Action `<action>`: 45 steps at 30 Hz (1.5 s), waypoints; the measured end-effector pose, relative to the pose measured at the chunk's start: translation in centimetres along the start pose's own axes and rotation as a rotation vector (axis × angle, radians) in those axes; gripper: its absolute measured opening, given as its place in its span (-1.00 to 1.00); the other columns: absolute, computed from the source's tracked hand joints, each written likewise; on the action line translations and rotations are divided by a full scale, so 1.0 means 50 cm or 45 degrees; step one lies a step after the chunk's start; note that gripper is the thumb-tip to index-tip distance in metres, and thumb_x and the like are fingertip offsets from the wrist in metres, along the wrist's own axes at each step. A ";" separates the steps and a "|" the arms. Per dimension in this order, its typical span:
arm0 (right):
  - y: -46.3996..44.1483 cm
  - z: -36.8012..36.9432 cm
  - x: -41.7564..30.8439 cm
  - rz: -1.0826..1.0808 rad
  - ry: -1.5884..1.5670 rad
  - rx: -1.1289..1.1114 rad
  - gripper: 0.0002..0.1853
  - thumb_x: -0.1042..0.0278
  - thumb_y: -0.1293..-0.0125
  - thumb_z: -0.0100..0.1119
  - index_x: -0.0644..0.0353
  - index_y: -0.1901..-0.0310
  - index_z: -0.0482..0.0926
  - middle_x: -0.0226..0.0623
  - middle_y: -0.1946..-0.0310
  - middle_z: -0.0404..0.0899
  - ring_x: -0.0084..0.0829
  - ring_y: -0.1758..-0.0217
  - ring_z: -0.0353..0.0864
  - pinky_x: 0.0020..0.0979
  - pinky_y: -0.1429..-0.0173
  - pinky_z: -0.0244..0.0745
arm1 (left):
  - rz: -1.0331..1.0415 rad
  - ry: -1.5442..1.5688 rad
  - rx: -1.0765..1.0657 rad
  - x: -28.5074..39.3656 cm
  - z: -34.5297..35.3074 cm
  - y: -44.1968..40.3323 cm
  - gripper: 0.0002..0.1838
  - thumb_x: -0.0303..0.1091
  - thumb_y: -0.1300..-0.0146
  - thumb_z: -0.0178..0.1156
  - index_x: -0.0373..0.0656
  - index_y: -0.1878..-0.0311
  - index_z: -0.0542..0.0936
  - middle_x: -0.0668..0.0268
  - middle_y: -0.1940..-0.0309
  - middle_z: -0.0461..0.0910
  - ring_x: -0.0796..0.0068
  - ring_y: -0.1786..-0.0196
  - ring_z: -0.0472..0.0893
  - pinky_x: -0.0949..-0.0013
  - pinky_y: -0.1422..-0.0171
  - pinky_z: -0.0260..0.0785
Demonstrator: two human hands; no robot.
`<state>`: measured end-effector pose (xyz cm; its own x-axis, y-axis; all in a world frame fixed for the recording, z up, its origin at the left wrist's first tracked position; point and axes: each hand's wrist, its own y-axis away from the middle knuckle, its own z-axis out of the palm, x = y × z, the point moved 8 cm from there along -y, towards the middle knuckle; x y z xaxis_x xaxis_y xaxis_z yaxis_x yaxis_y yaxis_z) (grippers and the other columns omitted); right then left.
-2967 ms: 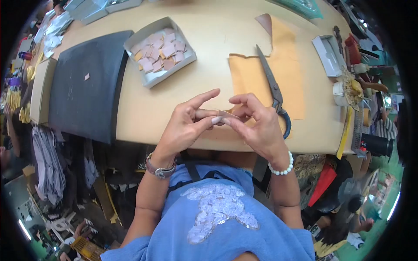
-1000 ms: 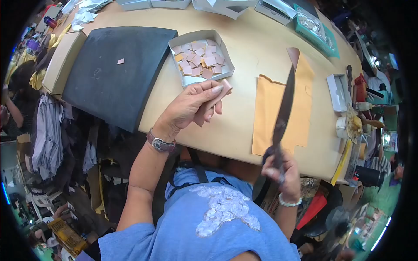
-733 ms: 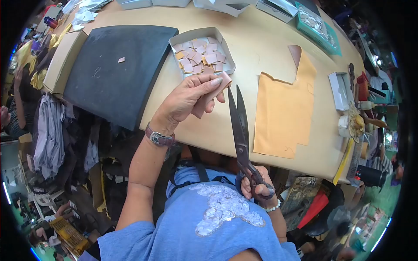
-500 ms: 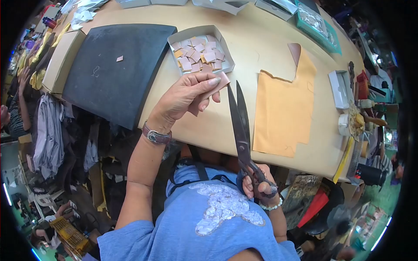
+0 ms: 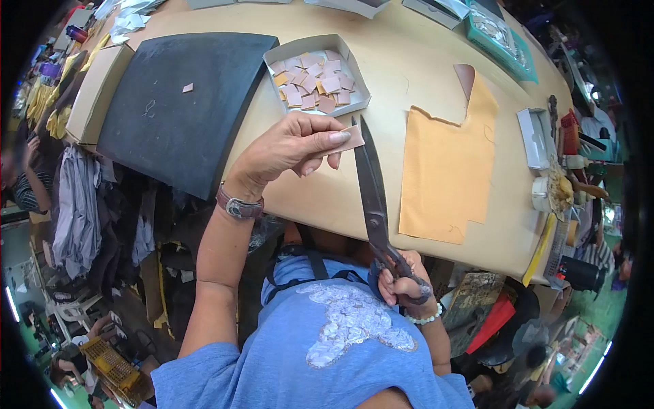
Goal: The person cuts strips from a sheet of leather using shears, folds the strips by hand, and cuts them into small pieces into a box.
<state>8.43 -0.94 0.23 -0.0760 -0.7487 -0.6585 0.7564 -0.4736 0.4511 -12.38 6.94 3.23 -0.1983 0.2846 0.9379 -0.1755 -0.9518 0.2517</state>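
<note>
My left hand (image 5: 300,143) pinches a folded pinkish strip (image 5: 353,139) between thumb and fingers, just below a white tray (image 5: 363,87). Small pink and orange squares (image 5: 330,84) lie heaped in that tray. Gripped by the handles in my right hand (image 5: 407,278) are large dark scissors (image 5: 371,198), pointing up the table. Their blades are slightly apart at the tips, at the strip's right end. To their right an orange sheet (image 5: 443,177) lies flat, its top corner folded over to a brown side.
A black board (image 5: 184,109) with one small pink piece on it lies at the left, beside a cardboard box (image 5: 102,95). Along the right edge stand a small white box (image 5: 535,140) and tools. A green tray (image 5: 501,41) is at the back right. A person's arm (image 5: 34,177) shows far left.
My right hand has picked up the scissors from the orange sheet and brought them to the strip. My left hand has drawn the strip slightly down, and the blades have come closer together.
</note>
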 end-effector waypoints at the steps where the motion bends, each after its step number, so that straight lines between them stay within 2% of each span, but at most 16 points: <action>1: 0.001 0.004 -0.002 0.040 0.061 0.022 -0.65 0.25 0.12 0.37 0.27 0.49 0.38 -0.42 0.72 0.39 -0.65 0.74 0.38 -0.64 0.67 0.25 | -0.002 -0.001 0.001 -0.002 -0.003 -0.001 -0.74 -0.24 -0.29 0.08 -0.27 0.17 0.55 0.41 0.58 0.52 0.85 0.73 0.28 0.76 0.67 0.07; 5: 0.007 -0.005 -0.007 -0.005 0.097 0.118 -0.72 0.37 0.10 0.35 0.27 0.48 0.40 -0.43 0.70 0.41 -0.68 0.73 0.40 -0.68 0.65 0.26 | 0.004 0.030 0.015 -0.009 -0.014 -0.003 -0.75 -0.22 -0.27 0.10 -0.22 0.17 0.57 0.44 0.58 0.53 0.86 0.73 0.31 0.76 0.69 0.07; 8: 0.003 -0.025 -0.018 -0.154 0.196 0.256 -0.66 0.31 0.15 0.42 0.25 0.48 0.41 -0.47 0.66 0.40 -0.71 0.68 0.37 -0.67 0.61 0.22 | 0.033 0.068 0.062 -0.002 -0.019 -0.003 -0.76 -0.22 -0.28 0.09 -0.20 0.19 0.56 0.45 0.58 0.53 0.86 0.72 0.33 0.76 0.69 0.08; 14: -0.009 -0.037 -0.013 -0.214 0.745 0.325 -0.51 0.09 0.27 0.54 0.22 0.52 0.41 -0.56 0.65 0.31 -0.74 0.59 0.21 -0.62 0.54 0.12 | 0.000 -0.063 0.130 0.019 -0.020 -0.001 -0.76 -0.18 -0.29 0.07 -0.16 0.24 0.54 0.46 0.59 0.53 0.87 0.71 0.36 0.77 0.71 0.08; 17: -0.018 -0.028 -0.012 -0.243 0.896 0.340 -0.51 0.10 0.27 0.55 0.22 0.57 0.40 -0.57 0.68 0.29 -0.73 0.58 0.21 -0.62 0.54 0.13 | -0.050 -0.120 0.092 0.012 -0.018 -0.003 -0.76 -0.17 -0.29 0.06 -0.16 0.25 0.54 0.45 0.60 0.53 0.86 0.70 0.39 0.78 0.72 0.07; 24: -0.045 -0.014 -0.013 -0.172 0.735 0.389 -0.54 0.17 0.19 0.52 0.19 0.61 0.34 -0.56 0.69 0.28 -0.73 0.59 0.20 -0.62 0.54 0.12 | -0.053 -0.200 0.221 0.024 -0.049 0.015 -0.72 -0.17 -0.26 0.10 -0.23 0.23 0.54 0.42 0.57 0.56 0.84 0.63 0.46 0.81 0.64 0.15; 30: -0.094 0.017 -0.050 -0.357 0.772 0.270 -0.51 0.16 0.18 0.51 0.18 0.64 0.28 -0.56 0.71 0.20 -0.72 0.60 0.15 -0.60 0.56 0.08 | 0.009 -0.156 0.256 0.040 -0.091 0.006 -0.70 -0.20 -0.23 0.14 -0.28 0.19 0.56 0.37 0.55 0.59 0.83 0.63 0.47 0.81 0.63 0.15; 36: -0.126 0.022 -0.057 -0.313 0.778 0.293 -0.48 0.15 0.16 0.51 0.18 0.66 0.25 -0.56 0.74 0.14 -0.69 0.62 0.08 -0.56 0.58 -0.02 | -0.017 -0.210 0.219 0.058 -0.114 -0.021 -0.74 -0.24 -0.23 0.13 -0.29 0.23 0.57 0.38 0.59 0.57 0.84 0.69 0.40 0.79 0.63 0.19; 39: -0.136 0.025 -0.064 -0.330 0.774 0.301 -0.48 0.13 0.17 0.51 0.19 0.67 0.26 -0.57 0.75 0.13 -0.69 0.63 0.07 -0.55 0.59 0.00 | 0.026 -0.246 0.173 0.069 -0.124 -0.029 -0.74 -0.17 -0.19 0.18 -0.21 0.34 0.61 0.43 0.60 0.57 0.82 0.69 0.44 0.75 0.69 0.11; 42: -0.144 0.028 -0.078 -0.366 0.864 0.326 -0.48 0.11 0.19 0.51 0.20 0.67 0.28 -0.55 0.76 0.14 -0.68 0.64 0.08 -0.55 0.59 0.01 | 0.052 -0.259 0.189 0.080 -0.129 -0.031 -0.73 -0.16 -0.18 0.18 -0.21 0.34 0.61 0.46 0.62 0.56 0.82 0.70 0.43 0.76 0.70 0.08; 45: -0.152 0.029 -0.085 -0.387 0.890 0.333 -0.48 0.09 0.20 0.51 0.22 0.67 0.29 -0.54 0.77 0.14 -0.68 0.64 0.09 -0.55 0.59 0.03 | 0.030 -0.242 0.213 0.086 -0.133 -0.035 -0.75 -0.29 -0.19 0.16 -0.31 0.23 0.58 0.40 0.61 0.56 0.87 0.71 0.37 0.81 0.63 0.19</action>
<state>2.04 5.18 0.47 0.2354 -0.1475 -0.9606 0.5846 -0.7681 0.2612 -19.35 10.58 5.21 -0.0125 0.2504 0.9681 -0.0080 -0.9681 0.2503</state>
